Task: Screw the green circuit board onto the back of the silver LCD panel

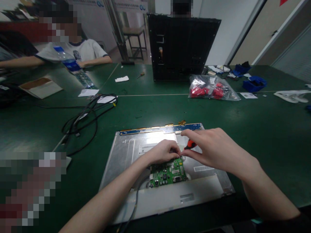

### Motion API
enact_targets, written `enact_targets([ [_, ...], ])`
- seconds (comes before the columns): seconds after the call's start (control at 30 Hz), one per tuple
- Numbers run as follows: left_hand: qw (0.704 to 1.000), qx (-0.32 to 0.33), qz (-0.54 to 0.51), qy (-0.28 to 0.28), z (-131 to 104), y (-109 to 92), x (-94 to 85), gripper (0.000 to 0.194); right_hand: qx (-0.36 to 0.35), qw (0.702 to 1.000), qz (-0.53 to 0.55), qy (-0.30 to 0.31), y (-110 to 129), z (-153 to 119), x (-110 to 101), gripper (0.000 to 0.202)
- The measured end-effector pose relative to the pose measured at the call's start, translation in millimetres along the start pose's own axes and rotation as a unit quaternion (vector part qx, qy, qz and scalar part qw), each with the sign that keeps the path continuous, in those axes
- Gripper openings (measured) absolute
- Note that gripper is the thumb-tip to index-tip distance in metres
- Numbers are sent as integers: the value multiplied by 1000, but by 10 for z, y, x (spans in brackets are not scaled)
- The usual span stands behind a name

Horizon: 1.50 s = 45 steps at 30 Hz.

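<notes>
A silver metal display panel (121,161) lies back up on the green table, with a blue circuit strip (155,129) along its far edge. On its middle sits a green circuit board (167,173). My left hand (167,150) is closed at the board's far edge, fingertips pinched together; what they hold, if anything, is hidden. Coming from the right, my right hand (204,145) has its thumb and fingers around a red and black screwdriver handle (190,144), close to the left fingertips. A grey cable (136,197) runs over the panel's near edge.
Black cables (94,113) lie coiled at the left, near a water bottle (75,69). A large black panel (182,48) stands upright at the back. Right of it are a plastic bag with red items (211,89) and a blue roll (254,84). A person (80,51) sits across the table.
</notes>
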<state>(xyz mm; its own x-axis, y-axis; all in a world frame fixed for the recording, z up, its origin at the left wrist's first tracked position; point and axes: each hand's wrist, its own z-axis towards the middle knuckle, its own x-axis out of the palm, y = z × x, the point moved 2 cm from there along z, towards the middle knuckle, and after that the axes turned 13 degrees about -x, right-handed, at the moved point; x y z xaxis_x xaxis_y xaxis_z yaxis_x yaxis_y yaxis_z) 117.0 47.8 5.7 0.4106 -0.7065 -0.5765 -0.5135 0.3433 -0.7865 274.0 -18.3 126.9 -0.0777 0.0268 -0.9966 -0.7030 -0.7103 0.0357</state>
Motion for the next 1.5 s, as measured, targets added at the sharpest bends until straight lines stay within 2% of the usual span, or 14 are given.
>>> enact_targets([
  [0.2, 1000, 4, 0, 6, 18, 42, 20, 9, -12, 1000, -5, 8, 5, 13, 3, 20],
  [0.4, 1000, 5, -3, 8, 20, 61, 37, 7, -30, 999, 39, 0, 25, -5, -19, 38],
  [0.67, 1000, 11, 7, 11, 13, 42, 22, 7, -2, 1000, 2, 1, 11, -16, -23, 41],
  [0.8, 1000, 8, -5, 6, 5, 34, 14, 7, -1, 1000, 5, 8, 13, -12, -15, 33],
  [0.97, 1000, 8, -5, 2, 8, 40, 22, 6, -13, 1000, 18, -1, 27, -16, -35, 36],
  [1.1, 1000, 2, 8, 8, 7, 27, 19, 6, -21, 1000, 12, 4, 26, -18, -39, 24],
  [1.5, 1000, 1, -2, 9, 15, 43, 16, 5, -20, 1000, 19, 3, 33, -7, -51, 19],
])
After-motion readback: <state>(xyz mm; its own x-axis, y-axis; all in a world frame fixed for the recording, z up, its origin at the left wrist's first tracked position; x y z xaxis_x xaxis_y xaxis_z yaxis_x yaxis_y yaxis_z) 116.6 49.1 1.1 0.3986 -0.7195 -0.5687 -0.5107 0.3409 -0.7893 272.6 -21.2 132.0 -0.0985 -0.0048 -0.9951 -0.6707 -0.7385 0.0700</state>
